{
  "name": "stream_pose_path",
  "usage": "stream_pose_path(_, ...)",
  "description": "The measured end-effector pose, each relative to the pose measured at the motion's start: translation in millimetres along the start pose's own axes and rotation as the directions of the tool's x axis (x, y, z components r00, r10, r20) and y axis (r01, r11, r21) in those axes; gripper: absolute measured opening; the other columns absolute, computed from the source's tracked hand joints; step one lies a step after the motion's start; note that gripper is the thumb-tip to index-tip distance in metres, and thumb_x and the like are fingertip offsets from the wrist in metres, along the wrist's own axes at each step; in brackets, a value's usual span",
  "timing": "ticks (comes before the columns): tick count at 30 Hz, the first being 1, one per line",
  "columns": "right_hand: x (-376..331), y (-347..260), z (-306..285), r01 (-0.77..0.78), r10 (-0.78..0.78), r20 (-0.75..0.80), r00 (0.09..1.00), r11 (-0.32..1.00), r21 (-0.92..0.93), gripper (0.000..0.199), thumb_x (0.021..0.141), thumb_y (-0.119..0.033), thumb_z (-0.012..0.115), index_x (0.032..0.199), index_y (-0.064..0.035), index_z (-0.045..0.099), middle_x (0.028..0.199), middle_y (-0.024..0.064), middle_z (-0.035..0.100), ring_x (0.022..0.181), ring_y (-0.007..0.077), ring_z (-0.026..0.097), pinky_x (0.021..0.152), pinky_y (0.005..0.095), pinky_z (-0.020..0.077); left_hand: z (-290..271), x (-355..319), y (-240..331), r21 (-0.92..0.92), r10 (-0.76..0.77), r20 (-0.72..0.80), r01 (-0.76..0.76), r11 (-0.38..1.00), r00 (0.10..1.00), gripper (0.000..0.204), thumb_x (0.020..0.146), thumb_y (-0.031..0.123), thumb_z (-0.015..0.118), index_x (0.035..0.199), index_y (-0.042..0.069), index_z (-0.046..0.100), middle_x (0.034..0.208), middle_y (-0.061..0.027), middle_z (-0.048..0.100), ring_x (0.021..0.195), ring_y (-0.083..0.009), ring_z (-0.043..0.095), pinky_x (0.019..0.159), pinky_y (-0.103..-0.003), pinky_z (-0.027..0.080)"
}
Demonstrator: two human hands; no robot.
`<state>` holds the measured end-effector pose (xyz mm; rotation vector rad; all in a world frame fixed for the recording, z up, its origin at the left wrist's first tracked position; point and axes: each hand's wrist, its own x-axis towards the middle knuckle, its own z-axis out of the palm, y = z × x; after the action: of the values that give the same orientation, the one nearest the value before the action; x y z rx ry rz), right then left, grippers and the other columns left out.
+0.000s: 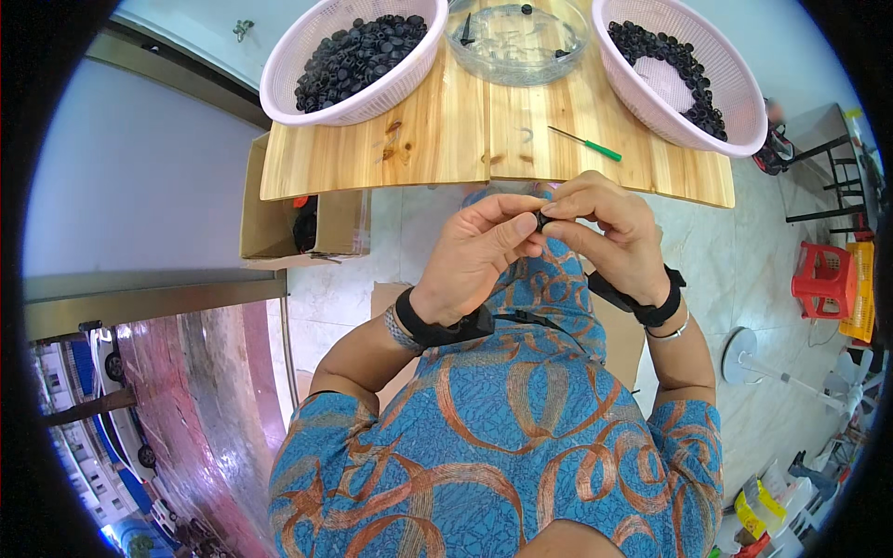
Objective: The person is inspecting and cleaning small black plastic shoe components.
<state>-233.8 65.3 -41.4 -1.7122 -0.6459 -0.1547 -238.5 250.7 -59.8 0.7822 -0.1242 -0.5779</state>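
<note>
Between the fingertips of both hands is a small black round part (541, 220), mostly covered by the fingers. My left hand (484, 246) pinches it from the left, and my right hand (609, 228) grips it from the right. Both hands are in front of the table's near edge, above my lap. On the wooden table (437, 149) lies a screwdriver (600, 149) with a green handle, its shaft pointing to the far left. A heap of black round parts (363, 60) fills much of the left pink basket (321, 118).
A right pink basket (744, 93) holds more black parts along its sides. Between the baskets stands a clear round tray (521, 74) with a few dark pieces. A cardboard box (260, 219) is under the table's left side. Red stool (823, 284) and white fan (744, 355) stand at right.
</note>
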Motion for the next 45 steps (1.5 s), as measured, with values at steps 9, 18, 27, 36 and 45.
stream_pose_path(9, 18, 28, -37, -0.016, -0.142, -0.158, 0.977, 0.689, -0.724, 0.019, 0.079, -0.009, 0.060, 0.094, 0.0012, 0.057, 0.096, 0.0139, 0.056, 0.088, 0.0280, 0.056, 0.075, 0.0322, 0.0465, -8, 4, 8, -0.403, -0.105, 0.007, 0.099, 0.910, 0.994, 0.029, 0.094, 0.017, 0.042, 0.118, 0.000, 0.045, 0.100, -0.0126, 0.054, 0.085, -0.0130, 0.056, 0.074, -0.020, 0.052)
stream_pose_path(18, 25, 70, -38, 0.008, 0.036, 0.028, 0.999, 0.462, -0.887, 0.014, 0.077, -0.012, 0.057, 0.084, 0.0002, 0.056, 0.092, 0.0125, 0.054, 0.086, 0.0290, 0.052, 0.076, 0.0369, 0.0447, -15, 3, 11, -0.434, -0.115, 0.017, 0.110, 0.894, 0.993, 0.030, 0.095, 0.019, 0.041, 0.118, -0.001, 0.044, 0.097, -0.0102, 0.052, 0.082, -0.0121, 0.053, 0.072, -0.021, 0.050)
stream_pose_path(27, 20, 32, -27, -0.152, 0.133, -0.077, 0.988, 0.768, -0.622, 0.008, 0.076, -0.004, 0.053, 0.083, -0.0013, 0.055, 0.073, 0.0106, 0.054, 0.067, 0.0253, 0.054, 0.058, 0.0339, 0.0445, -16, 1, 16, -0.470, -0.128, 0.010, 0.118, 0.875, 0.992, 0.032, 0.096, 0.021, 0.037, 0.118, -0.001, 0.042, 0.091, -0.0068, 0.051, 0.076, -0.0108, 0.048, 0.065, -0.020, 0.045)
stream_pose_path(36, 12, -23, 0, 0.141, -0.115, 0.082, 0.990, 0.864, -0.483, 0.021, 0.075, -0.003, 0.058, 0.095, -0.0058, 0.058, 0.071, 0.0084, 0.053, 0.060, 0.0257, 0.054, 0.052, 0.0324, 0.0439, -7, 0, 17, -0.204, -0.042, -0.084, 0.024, 0.979, 0.996, 0.035, 0.096, 0.025, 0.037, 0.116, -0.002, 0.045, 0.085, -0.0041, 0.053, 0.074, -0.0082, 0.047, 0.060, -0.019, 0.041)
stream_pose_path(45, 6, -20, 9, 0.123, -0.089, 0.098, 0.991, 0.888, -0.443, 0.023, 0.079, -0.003, 0.057, 0.101, -0.0065, 0.057, 0.077, 0.0094, 0.058, 0.066, 0.0272, 0.057, 0.056, 0.0341, 0.0450, 1, -6, 18, -0.148, -0.010, -0.122, -0.008, 0.989, 0.992, 0.035, 0.095, 0.027, 0.040, 0.114, -0.002, 0.047, 0.083, -0.0034, 0.053, 0.073, -0.0071, 0.047, 0.061, -0.019, 0.042)
